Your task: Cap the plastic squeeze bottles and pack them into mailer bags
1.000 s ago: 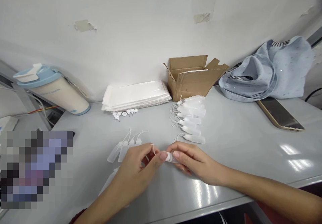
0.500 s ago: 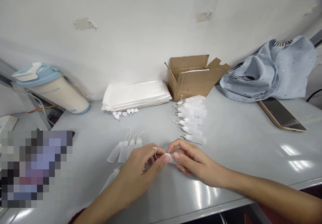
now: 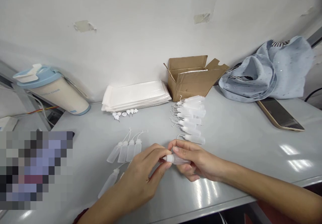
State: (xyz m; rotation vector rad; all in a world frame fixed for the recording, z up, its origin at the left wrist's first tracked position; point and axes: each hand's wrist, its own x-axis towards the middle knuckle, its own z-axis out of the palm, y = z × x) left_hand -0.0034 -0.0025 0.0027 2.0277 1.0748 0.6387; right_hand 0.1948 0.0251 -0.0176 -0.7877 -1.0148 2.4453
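Note:
A small translucent squeeze bottle [image 3: 181,160] with a white cap [image 3: 169,158] lies level between my hands, above the table's front part. My right hand [image 3: 201,162] is closed around the bottle's body, thumb on top. The fingertips and thumb of my left hand [image 3: 147,168] pinch at the cap end, hiding its tip. Beyond my left hand, several similar bottles [image 3: 130,151] with thin curved tails lie in a row. Another bottle [image 3: 109,183] rests beside my left wrist, partly covered. Past my right hand, a stack of bottles [image 3: 192,121] points its tails leftward.
Several small white needle-tip caps [image 3: 128,112] lie before a pile of white packets [image 3: 136,94]. An open cardboard box [image 3: 193,83] stands by the wall. Farther right are a blue cloth bag [image 3: 266,73] and a phone [image 3: 280,115]. A tumbler [image 3: 57,91] leans at left.
More of the bottle's body and its cap now show between my hands. The curved tail that stuck up by my left fingers is out of sight. My right fingers have shifted along the body.

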